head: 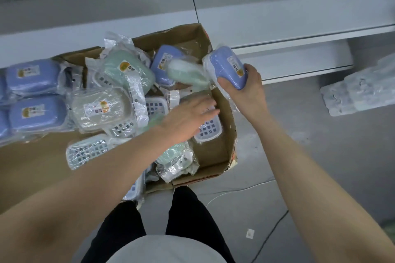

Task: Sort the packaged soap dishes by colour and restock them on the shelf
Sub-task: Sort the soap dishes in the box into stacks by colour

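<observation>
Carefully now — in the head view, your right hand [243,89] is at 2 o'clock of the cardboard box [222,149]. Its fingers are curled round one end of a wrapped blue soap dish [227,66], held just above the box rim. The dish's long axis runs 10 to 4 o'clock, label up, free end toward 10. Its loose film could slip in that end-only grip. Your left hand [190,113] reaches flat into the box with fingers straight — blur hides any contact, and it may nudge packets out.

Head-worn view, looking steeply down, close over carton [222,147]
</observation>
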Tool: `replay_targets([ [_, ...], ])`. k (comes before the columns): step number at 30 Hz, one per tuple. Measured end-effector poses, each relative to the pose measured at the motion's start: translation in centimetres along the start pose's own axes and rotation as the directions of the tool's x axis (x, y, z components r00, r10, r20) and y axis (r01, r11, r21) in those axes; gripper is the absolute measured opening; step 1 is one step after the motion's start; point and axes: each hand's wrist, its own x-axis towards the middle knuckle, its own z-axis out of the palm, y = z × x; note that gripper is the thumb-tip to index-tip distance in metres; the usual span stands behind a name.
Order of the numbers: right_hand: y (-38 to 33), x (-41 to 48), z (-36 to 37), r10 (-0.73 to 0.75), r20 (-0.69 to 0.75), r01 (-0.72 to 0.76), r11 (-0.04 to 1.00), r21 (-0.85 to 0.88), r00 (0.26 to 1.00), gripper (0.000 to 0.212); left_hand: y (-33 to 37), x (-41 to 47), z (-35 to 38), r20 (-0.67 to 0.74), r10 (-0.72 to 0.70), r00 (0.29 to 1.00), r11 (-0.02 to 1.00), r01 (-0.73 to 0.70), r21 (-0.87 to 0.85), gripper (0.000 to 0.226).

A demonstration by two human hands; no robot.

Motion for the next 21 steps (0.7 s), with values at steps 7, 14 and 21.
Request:
replay_targets([
  [7,0.1,0.0,-0.1,-0.024,-0.003,0.024,1.000,-0.019,1.000,0.079,0.4,2.8,0.2,0.333,0.035,0.942,0.973,-0.108,0.203,0.097],
  [14,-1.2,-1.2,0.3,-0.044,0.016,0.044,0.998,-0.048,0.999,0.082,1.1,1.4,-1.5,0.210,0.070,0.975,0.956,-0.125,0.264,0.027],
  [21,-4.8,-2.4,-0.4,-0.143,-0.030,0.143,0.990,0.000,0.989,0.082,-0.9,-4.1,-4.4,-0.209,0.013,0.978,1.000,-0.018,-0.020,0.051],
])
